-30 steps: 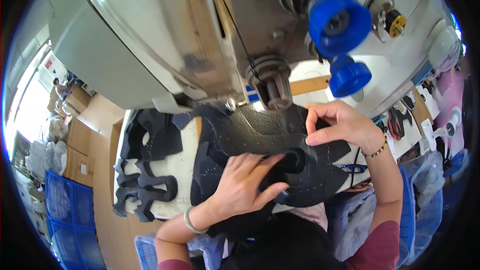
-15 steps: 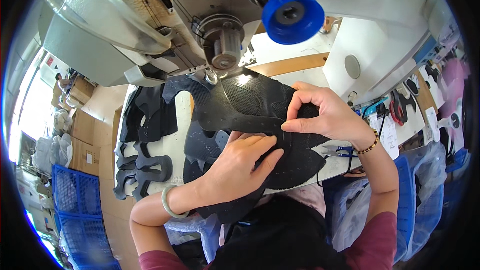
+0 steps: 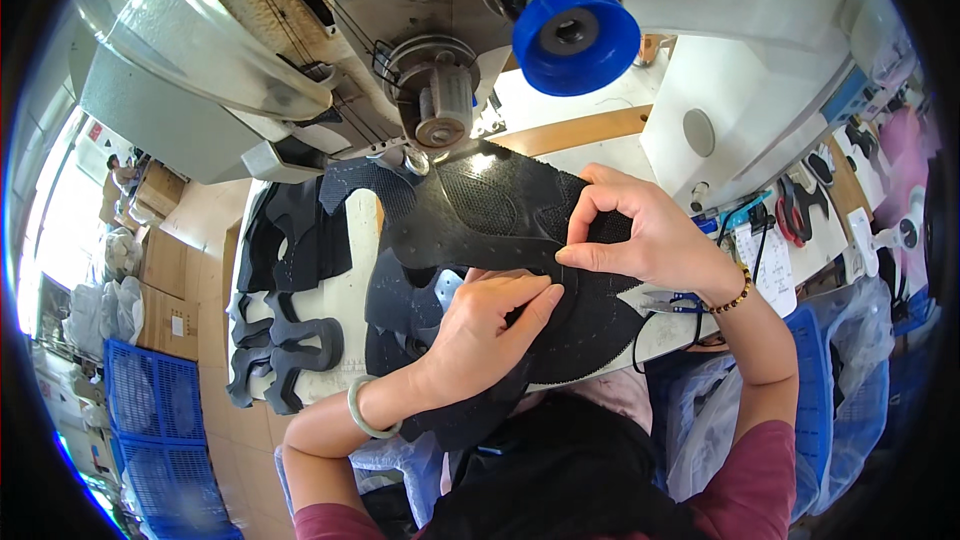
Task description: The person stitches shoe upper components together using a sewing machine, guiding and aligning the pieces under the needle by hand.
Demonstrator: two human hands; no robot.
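Observation:
A black mesh shoe upper (image 3: 480, 202) with smooth overlays lies under the sewing machine's needle area (image 3: 425, 155). My right hand (image 3: 655, 235) pinches its right part between thumb and forefinger. Just left of that, my left hand (image 3: 485, 325) has thumb and forefinger pressed together at the upper's lower edge; its other fingers curl partly beneath the material. More black pieces with toothed edges (image 3: 590, 335) spread below both hands, toward my lap. What lies between the left fingertips is mostly covered.
Blue knobs (image 3: 575, 38) and the machine head hang close above the work. Dark cut pieces (image 3: 290, 340) lie at the table's left. Scissors (image 3: 675, 302) rest beside my right wrist. Blue crates (image 3: 155, 390) stand at far left, plastic-lined bins (image 3: 830, 410) at right.
My left hand has shifted slightly, its thumb closing up toward the forefinger near the right fingertips. The right hand keeps its pinch. The whole view has tilted a little.

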